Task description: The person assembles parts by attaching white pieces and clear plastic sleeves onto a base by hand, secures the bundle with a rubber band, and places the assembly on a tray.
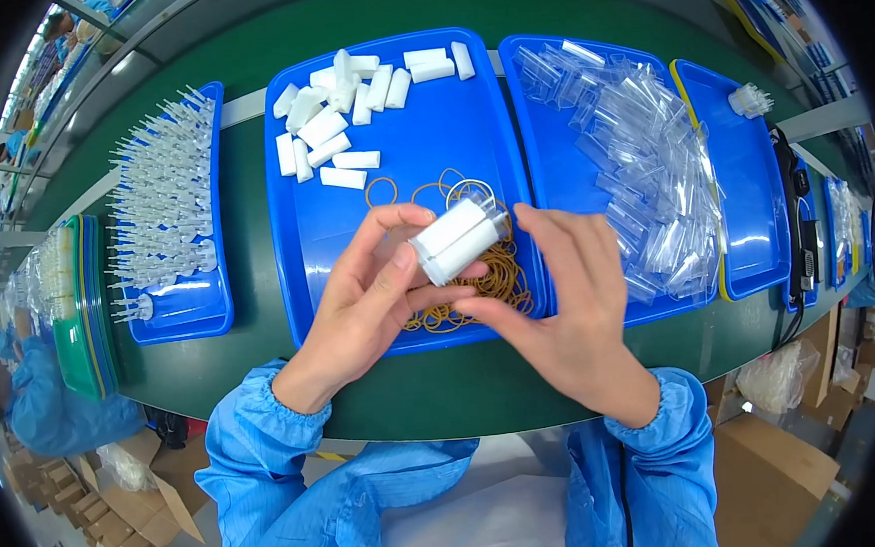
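My left hand (345,314) grips a short clear plastic cylinder assembly with white blocks inside (458,238), tilted over the middle blue tray (409,140). Its thumb and fingers press on the lower left end. My right hand (580,310) is beside the other end, thumb and fingers spread apart, with nothing seen between them. Just behind the assembly's upper end shows a pale ring (469,183). Under the hands lies a heap of tan rubber bands (503,281), partly hidden by them. White foam-like blocks (323,127) lie loose in the far part of the same tray.
At right, a blue tray (561,156) holds many clear plastic sleeves (651,160). Beyond it, a yellow-edged blue tray (751,194) carries one small spiky bundle (750,101). White nozzle-like pieces (162,190) fill the left tray (204,313). Green trays (73,341) and a blue-sleeved person (64,397) are farther left.
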A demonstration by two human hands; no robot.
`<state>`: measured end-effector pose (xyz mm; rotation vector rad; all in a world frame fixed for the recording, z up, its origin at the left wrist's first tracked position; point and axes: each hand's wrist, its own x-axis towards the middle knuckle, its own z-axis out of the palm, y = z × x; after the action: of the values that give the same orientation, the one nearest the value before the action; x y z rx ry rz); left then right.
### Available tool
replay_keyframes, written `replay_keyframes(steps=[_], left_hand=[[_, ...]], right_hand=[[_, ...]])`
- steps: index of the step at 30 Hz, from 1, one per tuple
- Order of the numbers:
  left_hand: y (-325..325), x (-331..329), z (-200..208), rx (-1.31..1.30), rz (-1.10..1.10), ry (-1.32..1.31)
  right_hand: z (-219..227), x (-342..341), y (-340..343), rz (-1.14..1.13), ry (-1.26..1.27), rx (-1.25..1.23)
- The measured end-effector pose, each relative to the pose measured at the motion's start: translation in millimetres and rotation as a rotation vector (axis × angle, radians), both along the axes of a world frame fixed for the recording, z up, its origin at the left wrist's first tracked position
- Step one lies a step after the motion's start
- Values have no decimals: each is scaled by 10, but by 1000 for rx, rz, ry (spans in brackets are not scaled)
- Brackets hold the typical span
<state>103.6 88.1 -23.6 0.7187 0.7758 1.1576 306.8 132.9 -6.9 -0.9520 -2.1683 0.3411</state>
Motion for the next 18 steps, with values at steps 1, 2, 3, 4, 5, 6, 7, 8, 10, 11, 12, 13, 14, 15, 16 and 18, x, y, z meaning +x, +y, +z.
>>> replay_keyframes(steps=[1, 2, 3, 4, 5, 6, 7, 8, 10, 11, 12, 13, 14, 15, 16, 18], left_hand=[[-25, 20, -3, -1, -8, -13], [-41, 24, -9, -21, -34, -39], [-46, 29, -27, -20, -36, -42], [-57, 32, -46, 15, -36, -41], [-68, 39, -58, 49, -35, -40], [-87, 56, -60, 49, -33, -41], [-104, 82, -64, 33, 5, -51], [-113, 94, -68, 18, 42, -61], [-112, 97, -76, 22, 41, -57], [-109, 98, -79, 26, 38, -50], [-107, 90, -84, 27, 39, -52], [-105, 71, -95, 32, -5, -20], [-103, 61, -101, 37, -49, 11], [-101, 64, -94, 38, -49, 10], [-101, 73, -86, 30, -45, -3], [-95, 87, -58, 21, -42, -19]], right_hand=[[-22, -62, -41, -24, -30, 37], [-63, -108, -81, -44, -29, 35], [-82, -133, -99, -46, -33, 36], [-91, -160, -111, -72, -9, 75], [-93, -178, -121, -98, 15, 114], [-91, -190, -134, -96, 14, 114], [-88, -199, -144, -110, 24, 112], [-87, -204, -149, -124, 35, 109], [-100, -205, -126, -115, 38, 128], [-101, -200, -117, -107, 43, 147], [-93, -192, -117, -106, 42, 148], [-90, -186, -119, -101, 39, 148], [-86, -182, -121, -96, 37, 149], [-82, -181, -119, -95, 36, 149], [-85, -179, -115, -86, 30, 152], [-90, -179, -105, -77, 21, 154]])
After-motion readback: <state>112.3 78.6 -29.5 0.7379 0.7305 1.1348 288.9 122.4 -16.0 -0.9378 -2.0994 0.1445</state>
